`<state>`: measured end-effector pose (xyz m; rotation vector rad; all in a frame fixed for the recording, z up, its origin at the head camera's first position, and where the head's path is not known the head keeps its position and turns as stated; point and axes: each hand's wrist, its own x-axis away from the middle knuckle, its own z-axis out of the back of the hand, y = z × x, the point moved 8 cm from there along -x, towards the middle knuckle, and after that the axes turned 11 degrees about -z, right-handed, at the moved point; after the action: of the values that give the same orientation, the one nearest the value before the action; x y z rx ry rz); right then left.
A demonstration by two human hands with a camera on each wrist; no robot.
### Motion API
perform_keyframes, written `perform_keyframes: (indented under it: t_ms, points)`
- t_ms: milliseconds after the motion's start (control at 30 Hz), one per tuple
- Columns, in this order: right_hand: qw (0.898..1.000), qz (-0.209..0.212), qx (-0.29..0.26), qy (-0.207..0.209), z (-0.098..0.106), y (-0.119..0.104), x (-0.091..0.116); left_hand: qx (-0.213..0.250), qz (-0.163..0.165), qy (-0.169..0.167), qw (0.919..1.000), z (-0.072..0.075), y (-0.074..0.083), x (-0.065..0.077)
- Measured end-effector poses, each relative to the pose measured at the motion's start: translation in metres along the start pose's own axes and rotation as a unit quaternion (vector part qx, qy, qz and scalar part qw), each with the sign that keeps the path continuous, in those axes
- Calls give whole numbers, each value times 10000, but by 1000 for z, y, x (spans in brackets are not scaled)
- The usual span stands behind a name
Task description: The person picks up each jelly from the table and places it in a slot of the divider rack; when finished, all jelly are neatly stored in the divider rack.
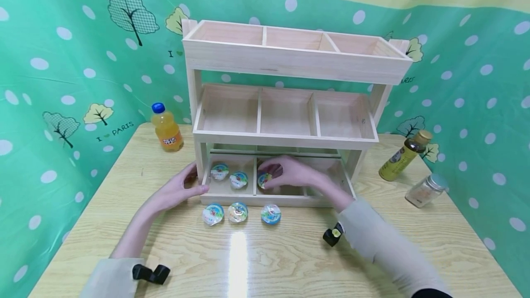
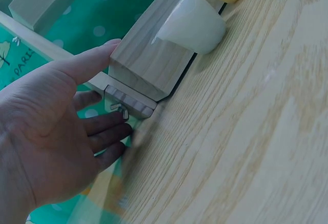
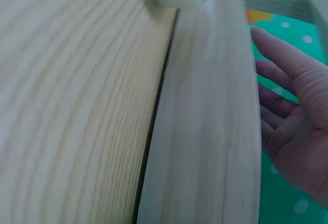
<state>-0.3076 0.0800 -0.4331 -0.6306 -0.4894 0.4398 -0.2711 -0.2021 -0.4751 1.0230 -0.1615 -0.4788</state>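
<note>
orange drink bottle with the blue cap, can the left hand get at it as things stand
Probably yes: the left hand is at the lower left corner of the wooden shelf, and nothing visible blocks the way to the orange drink bottle.

Setting: a staged recording corner, by appearance. Evidence: green dotted cloth printed with trees hangs behind and along both sides of a wood-grain table; a three-tier wooden rack stands on it; black wrist-worn devices show. Building type beyond the cloth: cannot tell.
</note>
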Motion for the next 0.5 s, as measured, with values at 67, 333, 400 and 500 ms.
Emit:
perform_keyframes:
  t_ms: [67,333,400,500]
  points:
    - [9997,36,-63,215,4,-1,6,11,-6,2,10000,0,0,0]
    - [9910,685,-453,1055,7,-9,47,-13,54,-31,10000,-1,1,-1]
    - [9897,877,-343,1077,3,-11,54,-2,69,-28,10000,-1,0,-1]
    - [9883,1151,-223,977,-5,-15,59,-15,118,7,9999,0,-2,1]
